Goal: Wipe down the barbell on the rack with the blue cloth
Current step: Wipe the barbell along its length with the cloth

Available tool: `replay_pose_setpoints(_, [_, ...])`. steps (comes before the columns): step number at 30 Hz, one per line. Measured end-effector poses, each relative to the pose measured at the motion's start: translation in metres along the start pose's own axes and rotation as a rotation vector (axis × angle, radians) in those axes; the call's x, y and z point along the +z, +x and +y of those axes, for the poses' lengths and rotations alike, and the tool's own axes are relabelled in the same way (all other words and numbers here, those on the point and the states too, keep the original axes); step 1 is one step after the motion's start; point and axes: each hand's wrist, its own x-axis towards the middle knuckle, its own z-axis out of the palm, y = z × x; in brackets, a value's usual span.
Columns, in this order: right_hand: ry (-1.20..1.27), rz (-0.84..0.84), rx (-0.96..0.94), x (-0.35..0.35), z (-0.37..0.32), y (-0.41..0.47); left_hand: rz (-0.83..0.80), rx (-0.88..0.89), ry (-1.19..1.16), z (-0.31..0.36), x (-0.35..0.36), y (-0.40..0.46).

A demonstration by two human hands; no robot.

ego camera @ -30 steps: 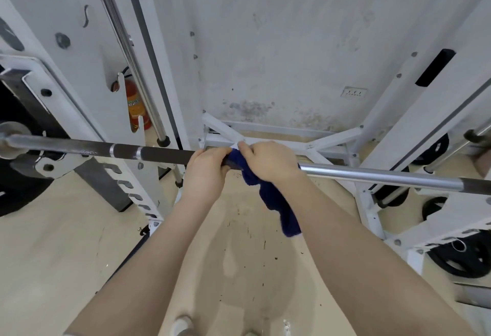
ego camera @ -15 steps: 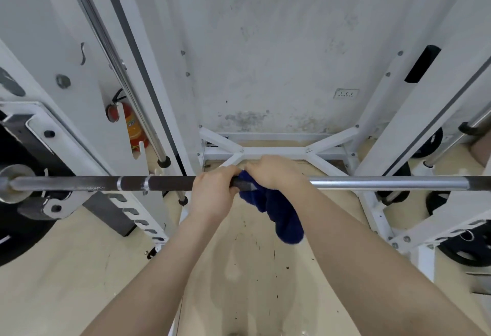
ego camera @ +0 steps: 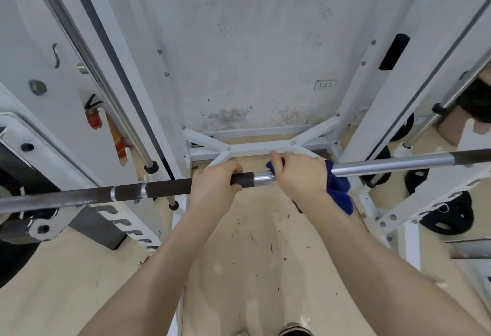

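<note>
The barbell [ego camera: 385, 164] lies across the white rack [ego camera: 382, 112], w/ both hands near its middle. The left hand [ego camera: 212, 184] curls right round the bare bar at the end of the dark rough part, so its grip is clenched on the barbell, prob. to keep it from rolling. Just to the right of that hand is a short shiny bit of bar, then the right hand [ego camera: 299, 176]. Its grip is wrapped round the blue cloth [ego camera: 338, 189], which is squeezed onto the barbell, w/ the loose end hanging down under the bar on the far side of the hand.

The step in hand looks like the wiping itself, mid-bar. Most of the bar on both sides looks not done yet, esp. the long shiny part out to the right.

Next move prob. needs the right hand to slide the cloth along the barbell, away from the left hand, pressing firm so the cloth doesn't slip off.
</note>
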Motion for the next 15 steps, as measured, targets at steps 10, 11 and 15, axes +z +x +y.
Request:
replay_pose_setpoints(10, [0.045, 0.238, -0.346, 0.029, 0.022, -0.022, 0.080, 0.045, -0.006, 0.000, 0.006, -0.007])
replay_pose_setpoints(11, [-0.013, 0.229, -0.252, 0.024, 0.040, -0.018, 0.083, 0.026, -0.018, 0.001, 0.006, -0.009])
replay_pose_setpoints(15, [0.021, 0.161, 0.110, 0.003, 0.095, -0.006, 0.039, -0.023, 0.021, 0.007, 0.007, -0.004])
